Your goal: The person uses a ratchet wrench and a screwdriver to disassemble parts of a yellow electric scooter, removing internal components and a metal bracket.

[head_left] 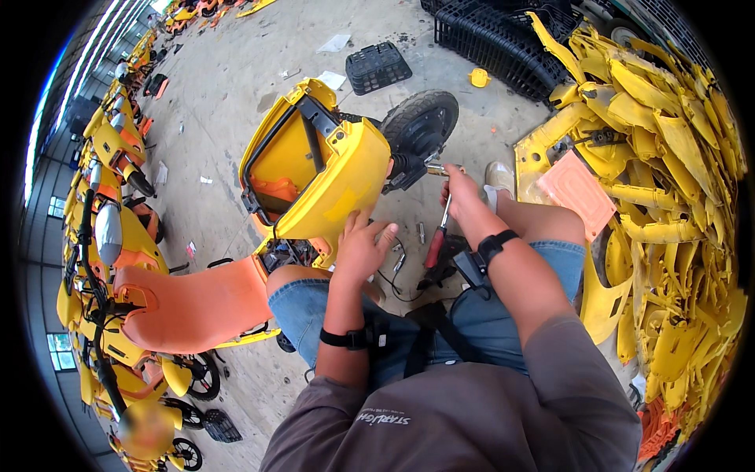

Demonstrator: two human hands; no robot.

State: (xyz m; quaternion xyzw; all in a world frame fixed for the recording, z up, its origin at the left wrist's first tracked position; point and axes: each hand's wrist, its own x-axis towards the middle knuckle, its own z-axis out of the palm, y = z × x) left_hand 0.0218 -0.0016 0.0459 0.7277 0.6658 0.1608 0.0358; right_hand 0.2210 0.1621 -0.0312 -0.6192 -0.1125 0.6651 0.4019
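In front of me stands a scooter's yellow rear body (354, 177), with an open storage bay. Its black rear wheel (421, 126) sticks out at the far right. My right hand (462, 193) is closed around the head end of what looks like a ratchet wrench, whose red and black handle (435, 248) hangs below. A silver socket (437, 168) points from this hand toward the parts beside the wheel; whether it touches them I cannot tell. My left hand (363, 245) is open, fingers spread, at the yellow body's lower edge. An orange seat (200, 305) lies to the left.
Small metal pieces (399, 260) and a thin cable lie on the floor between my legs. A tall heap of yellow panels (661, 181) rises on the right, with an orange panel (578, 193) before it. Black crates (377, 68) are at the back. Scooters (118, 149) line the left.
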